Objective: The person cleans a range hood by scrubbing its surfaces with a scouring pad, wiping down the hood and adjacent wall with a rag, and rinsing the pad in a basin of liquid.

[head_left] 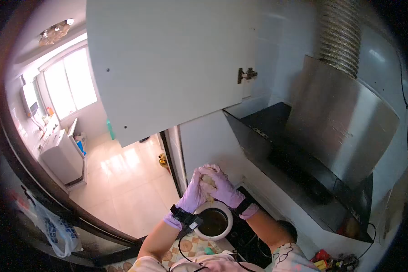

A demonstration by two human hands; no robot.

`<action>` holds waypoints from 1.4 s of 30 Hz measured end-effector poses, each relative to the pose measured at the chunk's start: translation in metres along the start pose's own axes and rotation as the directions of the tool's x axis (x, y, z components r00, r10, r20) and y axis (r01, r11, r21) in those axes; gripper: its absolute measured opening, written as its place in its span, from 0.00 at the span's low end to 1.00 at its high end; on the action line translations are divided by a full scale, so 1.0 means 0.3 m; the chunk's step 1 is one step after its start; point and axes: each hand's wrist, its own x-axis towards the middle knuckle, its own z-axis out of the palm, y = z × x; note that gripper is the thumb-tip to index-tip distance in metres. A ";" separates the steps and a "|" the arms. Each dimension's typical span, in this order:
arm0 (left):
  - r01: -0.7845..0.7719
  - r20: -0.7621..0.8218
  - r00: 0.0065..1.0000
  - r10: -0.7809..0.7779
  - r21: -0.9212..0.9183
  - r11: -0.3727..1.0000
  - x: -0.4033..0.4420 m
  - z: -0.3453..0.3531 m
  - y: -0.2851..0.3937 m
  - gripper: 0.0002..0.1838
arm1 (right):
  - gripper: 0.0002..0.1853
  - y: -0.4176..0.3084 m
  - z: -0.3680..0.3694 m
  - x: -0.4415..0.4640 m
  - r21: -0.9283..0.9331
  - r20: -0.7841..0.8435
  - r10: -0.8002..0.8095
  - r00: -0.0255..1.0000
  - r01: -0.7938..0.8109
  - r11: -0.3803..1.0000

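Observation:
Both my hands wear thin lilac gloves and are raised together, their fingers curled inward. Between the palms of my left hand [192, 192] and my right hand [225, 191] is a pale, soft-looking wad [208, 182]. Fingers hide much of it, so its kind cannot be made out. Just below the hands, nearer my body, stands a round white-rimmed pot [231, 222] with dark contents. It rests beside or partly on a black cooktop [241, 242]. Dark straps circle both wrists.
A white cabinet door [167, 63] hangs open above. At right, the range hood [299, 167] slopes over the cooktop, its silver duct [340, 36] rising. A doorway at left shows a tiled floor [122, 186]. A plastic bag [59, 231] hangs at lower left.

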 end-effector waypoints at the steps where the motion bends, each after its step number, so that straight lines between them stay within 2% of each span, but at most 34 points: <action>1: -0.051 0.068 0.997 0.045 0.089 0.995 -0.011 0.011 0.015 0.27 | 0.21 0.017 0.016 0.014 0.009 0.012 -0.014 1.000 0.014 1.000; 2: -0.006 -0.010 1.000 0.007 0.032 0.999 -0.018 -0.023 0.011 0.27 | 0.20 0.046 0.033 0.020 0.015 0.011 -0.029 1.000 0.029 0.999; 3: -0.025 -0.021 0.999 0.025 0.036 0.999 -0.031 -0.034 0.021 0.27 | 0.19 0.061 0.046 0.031 0.019 0.010 -0.043 0.999 0.043 0.999; 5: 0.092 -0.038 0.995 -0.092 -0.003 0.996 -0.056 -0.052 0.032 0.27 | 0.19 0.088 0.071 0.046 0.024 -0.012 -0.063 0.998 0.063 0.998; 6: 0.080 -0.103 0.992 -0.076 0.026 0.996 -0.058 -0.200 0.011 0.25 | 0.18 0.100 0.080 0.052 0.019 -0.048 -0.068 0.997 0.069 0.997; 7: 0.070 -0.112 0.991 -0.067 0.025 0.997 -0.068 -0.169 0.031 0.25 | 0.18 0.127 0.089 0.054 0.027 -0.039 -0.072 0.997 0.074 0.997; 9: 0.045 -0.191 0.982 0.017 0.314 0.948 -0.096 -0.114 0.070 0.22 | 0.20 0.205 0.113 0.040 0.246 -0.080 0.242 0.967 -0.217 0.945; 10: -0.017 -0.193 0.975 0.113 0.439 0.898 -0.110 -0.153 0.079 0.26 | 0.24 0.245 0.107 0.033 0.228 -0.145 0.153 0.977 -0.118 0.967; 11: -0.023 -0.197 0.973 0.122 0.442 0.897 -0.117 -0.187 0.093 0.26 | 0.24 0.267 0.136 0.022 0.233 -0.139 0.147 0.979 -0.112 0.966; 13: -0.028 -0.274 0.946 0.174 0.463 0.886 -0.122 -0.207 0.110 0.25 | 0.25 0.221 0.140 0.017 0.400 -0.254 0.242 0.937 -0.126 0.908; 14: -0.027 -0.278 0.945 0.173 0.459 0.888 -0.112 -0.240 0.091 0.25 | 0.25 0.195 0.152 0.010 0.400 -0.249 0.245 0.937 -0.131 0.907; 15: -0.027 -0.303 0.940 0.159 0.398 0.917 -0.091 -0.284 0.059 0.23 | 0.26 0.121 0.157 0.017 0.263 -0.258 0.072 0.964 -0.001 0.965; 17: -0.021 -0.317 0.938 0.137 0.342 0.940 -0.070 -0.255 0.043 0.21 | 0.27 0.048 0.170 0.029 0.117 -0.253 -0.102 0.962 0.135 0.984; 19: 0.011 -0.311 0.950 0.020 0.097 0.995 -0.094 -0.117 0.059 0.20 | 0.28 0.022 0.177 0.025 0.053 -0.050 -0.196 0.979 0.198 0.979; 21: -0.008 -0.228 0.973 0.018 0.042 0.999 -0.090 -0.142 0.056 0.21 | 0.29 0.042 0.143 0.027 0.069 -0.029 -0.201 0.979 0.202 0.977; 23: 0.075 -0.172 0.985 -0.019 0.329 0.941 -0.099 -0.130 0.061 0.24 | 0.27 0.085 0.118 -0.005 0.129 0.131 -0.120 0.984 0.103 0.986; 24: 0.159 -0.213 0.970 -0.114 0.210 0.965 -0.096 -0.168 0.056 0.21 | 0.27 0.132 0.112 -0.032 0.123 0.122 -0.118 0.985 0.103 0.987; 25: 0.164 -0.205 0.971 -0.120 0.215 0.963 -0.092 -0.160 0.071 0.21 | 0.27 0.201 0.115 -0.063 0.183 0.012 0.055 0.998 -0.056 0.982; 26: 0.107 -0.164 0.985 -0.051 0.357 0.928 -0.085 -0.143 0.080 0.20 | 0.27 0.267 0.113 -0.104 0.261 -0.094 0.241 0.966 -0.210 0.942; 27: 0.039 -0.115 0.993 0.020 0.487 0.873 -0.094 -0.139 0.090 0.18 | 0.27 0.323 0.126 -0.147 0.261 -0.102 0.247 0.964 -0.214 0.941; 28: 0.017 -0.091 0.994 0.055 0.649 0.761 -0.081 -0.173 0.099 0.17 | 0.28 0.364 0.128 -0.180 0.457 -0.178 0.371 0.911 -0.258 0.851; 29: 0.021 -0.084 0.995 0.044 0.646 0.763 -0.062 -0.196 0.082 0.17 | 0.28 0.408 0.127 -0.212 0.634 -0.225 0.498 0.838 -0.262 0.727; 30: 0.024 -0.087 0.995 0.042 0.644 0.765 -0.050 -0.216 0.054 0.19 | 0.26 0.310 0.071 -0.212 0.661 -0.198 0.557 0.807 -0.309 0.683; 31: 0.031 -0.092 0.995 0.037 0.640 0.767 -0.043 -0.224 0.026 0.21 | 0.26 0.272 0.046 -0.227 0.659 -0.206 0.569 0.796 -0.317 0.682; 32: 0.159 -0.156 0.986 -0.056 0.803 0.575 -0.029 -0.191 0.002 0.28 | 0.24 0.251 0.027 -0.240 0.731 -0.114 0.603 0.790 -0.344 0.589; 33: 0.162 -0.148 0.986 -0.072 0.801 0.576 -0.005 -0.199 -0.060 0.28 | 0.23 0.220 0.007 -0.249 0.792 -0.021 0.623 0.782 -0.367 0.489; 35: 0.050 -0.010 0.998 -0.054 0.596 0.802 0.036 -0.173 -0.186 0.28 | 0.26 0.133 -0.019 -0.267 0.614 -0.127 0.506 0.853 -0.333 0.716; 36: 0.024 -0.031 1.000 0.000 0.786 0.618 0.017 -0.126 -0.207 0.29 | 0.27 0.110 -0.028 -0.279 0.642 -0.087 0.511 0.855 -0.344 0.685; 37: 0.033 -0.028 0.999 -0.019 0.783 0.622 0.037 -0.119 -0.210 0.29 | 0.28 0.105 -0.039 -0.296 0.669 -0.046 0.514 0.857 -0.355 0.653; 39: 0.154 0.054 0.970 -0.238 0.622 0.768 0.060 -0.114 -0.217 0.27 | 0.28 0.153 -0.024 -0.374 0.658 -0.115 0.558 0.821 -0.358 0.663; 40: 0.164 0.058 0.966 -0.253 0.618 0.769 0.069 -0.111 -0.232 0.27 | 0.29 0.162 -0.049 -0.407 0.588 -0.109 0.523 0.845 -0.369 0.719; 42: 0.205 -0.014 0.966 -0.259 0.654 0.729 0.078 -0.103 -0.255 0.17 | 0.29 0.154 -0.092 -0.463 0.515 -0.102 0.501 0.859 -0.385 0.766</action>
